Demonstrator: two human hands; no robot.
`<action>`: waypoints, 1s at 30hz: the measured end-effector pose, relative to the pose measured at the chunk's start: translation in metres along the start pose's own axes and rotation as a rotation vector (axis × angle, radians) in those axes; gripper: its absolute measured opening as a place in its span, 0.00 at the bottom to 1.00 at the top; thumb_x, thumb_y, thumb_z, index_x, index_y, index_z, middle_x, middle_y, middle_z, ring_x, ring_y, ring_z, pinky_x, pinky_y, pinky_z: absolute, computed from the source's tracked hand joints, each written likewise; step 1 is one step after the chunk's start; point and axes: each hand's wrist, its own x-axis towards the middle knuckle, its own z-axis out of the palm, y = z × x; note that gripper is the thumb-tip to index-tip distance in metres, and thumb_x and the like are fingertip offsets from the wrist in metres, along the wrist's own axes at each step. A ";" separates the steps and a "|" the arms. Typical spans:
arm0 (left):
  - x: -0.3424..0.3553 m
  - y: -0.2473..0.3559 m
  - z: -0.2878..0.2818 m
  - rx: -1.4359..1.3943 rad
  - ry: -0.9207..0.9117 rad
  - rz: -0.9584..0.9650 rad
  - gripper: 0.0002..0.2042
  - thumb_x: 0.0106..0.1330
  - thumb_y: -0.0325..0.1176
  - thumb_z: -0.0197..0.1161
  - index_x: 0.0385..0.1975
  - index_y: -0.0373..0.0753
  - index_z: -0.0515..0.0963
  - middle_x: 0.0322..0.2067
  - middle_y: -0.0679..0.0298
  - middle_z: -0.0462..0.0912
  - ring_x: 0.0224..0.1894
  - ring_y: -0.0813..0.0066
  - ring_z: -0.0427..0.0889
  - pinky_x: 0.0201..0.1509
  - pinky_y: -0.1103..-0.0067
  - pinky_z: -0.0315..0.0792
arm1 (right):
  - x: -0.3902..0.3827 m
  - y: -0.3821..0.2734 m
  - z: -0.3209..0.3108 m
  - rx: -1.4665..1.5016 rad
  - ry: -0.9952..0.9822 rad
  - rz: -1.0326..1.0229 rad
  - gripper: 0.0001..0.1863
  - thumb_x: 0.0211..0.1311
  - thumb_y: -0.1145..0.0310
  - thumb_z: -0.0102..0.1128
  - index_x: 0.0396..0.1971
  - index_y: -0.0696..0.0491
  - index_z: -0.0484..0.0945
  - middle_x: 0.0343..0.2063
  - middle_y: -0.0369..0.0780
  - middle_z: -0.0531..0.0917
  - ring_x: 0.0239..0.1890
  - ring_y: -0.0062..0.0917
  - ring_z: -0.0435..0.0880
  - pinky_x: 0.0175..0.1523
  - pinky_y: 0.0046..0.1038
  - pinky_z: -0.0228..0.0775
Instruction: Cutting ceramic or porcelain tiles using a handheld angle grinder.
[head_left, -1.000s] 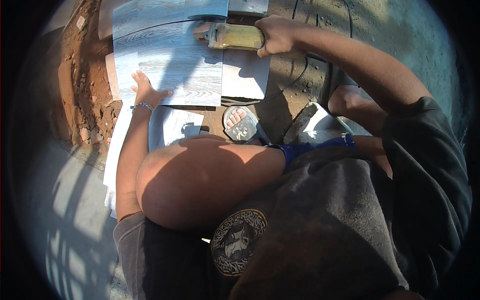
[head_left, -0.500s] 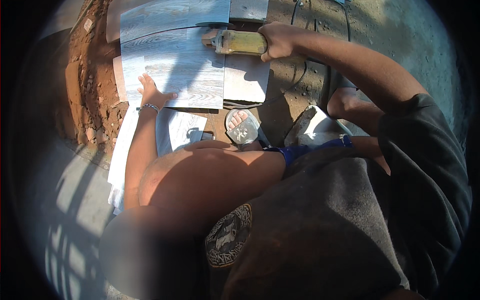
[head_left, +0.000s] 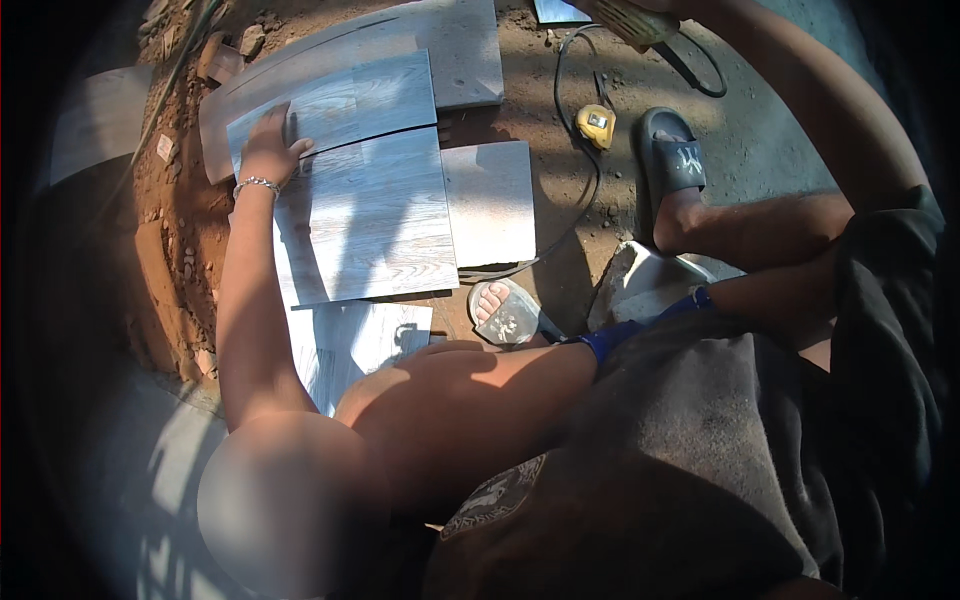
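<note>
The person's left hand (head_left: 270, 150) lies over the left end of a narrow wood-patterned strip (head_left: 375, 92), its thumb spread to the right; the fingertips are too unclear to tell whether it grips the edge or only presses down. The right hand (head_left: 686, 7), partly cut off at the far edge of view, is closed around one end of a yellow power tool (head_left: 638, 22), held to the right of the strip and well apart from it. A wider wood-patterned panel (head_left: 390, 215) lies just on the near side of the strip, a dark seam between them. A large pale slab (head_left: 470, 55) extends beyond the strip on the far side, and a smaller pale slab (head_left: 492, 205) lies right of the panel. Farther right, a yellow tape measure (head_left: 596, 127) rests on the dirt beside a black cord (head_left: 599, 172).
</note>
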 end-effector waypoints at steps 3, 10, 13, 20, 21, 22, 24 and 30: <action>0.045 0.017 -0.005 0.176 -0.080 0.104 0.54 0.45 0.50 0.83 0.75 0.52 0.59 0.71 0.63 0.67 0.72 0.59 0.68 0.74 0.56 0.61 | 0.005 0.022 0.161 -0.644 -0.300 0.018 0.20 0.65 0.53 0.60 0.51 0.46 0.85 0.50 0.40 0.86 0.54 0.31 0.85 0.56 0.32 0.77; 0.042 0.042 -0.024 0.154 -0.275 -0.017 0.58 0.37 0.51 0.86 0.73 0.51 0.62 0.70 0.63 0.68 0.74 0.61 0.63 0.75 0.59 0.60 | 0.076 0.090 0.262 -0.630 -0.366 0.060 0.19 0.64 0.57 0.60 0.51 0.46 0.87 0.55 0.40 0.85 0.58 0.32 0.83 0.57 0.36 0.77; 0.052 0.035 -0.030 0.259 -0.144 0.123 0.42 0.46 0.45 0.83 0.65 0.48 0.73 0.63 0.59 0.74 0.65 0.58 0.74 0.67 0.62 0.69 | 0.122 0.099 0.251 -0.658 -0.980 -0.590 0.19 0.66 0.57 0.60 0.53 0.46 0.86 0.55 0.38 0.85 0.57 0.31 0.84 0.57 0.34 0.77; 0.036 -0.020 -0.041 -0.106 -0.160 0.030 0.20 0.60 0.35 0.74 0.52 0.38 0.81 0.44 0.51 0.87 0.50 0.55 0.86 0.53 0.69 0.77 | 0.051 0.068 0.245 -0.620 -0.367 0.084 0.18 0.66 0.59 0.59 0.52 0.47 0.86 0.54 0.39 0.86 0.56 0.31 0.84 0.56 0.34 0.77; 0.031 -0.029 -0.045 -0.181 -0.022 0.018 0.18 0.61 0.34 0.74 0.51 0.38 0.82 0.44 0.51 0.87 0.49 0.56 0.87 0.53 0.69 0.77 | 0.041 0.059 0.234 -0.639 -0.363 0.070 0.18 0.66 0.60 0.59 0.52 0.47 0.86 0.54 0.40 0.86 0.57 0.31 0.84 0.56 0.34 0.77; 0.028 -0.037 -0.049 -0.260 0.113 0.002 0.17 0.63 0.34 0.73 0.50 0.38 0.82 0.43 0.51 0.88 0.48 0.58 0.87 0.53 0.69 0.77 | 0.033 0.052 0.226 -0.663 -0.348 0.066 0.18 0.66 0.60 0.58 0.53 0.48 0.86 0.54 0.40 0.86 0.57 0.32 0.84 0.56 0.35 0.77; 0.030 -0.050 -0.057 -0.456 0.274 -0.082 0.17 0.66 0.39 0.71 0.49 0.35 0.83 0.42 0.51 0.89 0.46 0.61 0.88 0.52 0.73 0.77 | 0.022 0.042 0.214 -0.673 -0.360 0.045 0.18 0.66 0.60 0.59 0.52 0.48 0.86 0.53 0.40 0.86 0.57 0.32 0.84 0.56 0.35 0.77; -0.004 -0.135 -0.108 -0.161 0.599 -0.451 0.21 0.68 0.44 0.68 0.51 0.33 0.83 0.42 0.53 0.89 0.44 0.63 0.88 0.53 0.73 0.77 | 0.021 0.040 0.212 -0.626 -0.359 0.050 0.18 0.64 0.59 0.60 0.51 0.47 0.87 0.52 0.41 0.86 0.56 0.33 0.84 0.56 0.36 0.77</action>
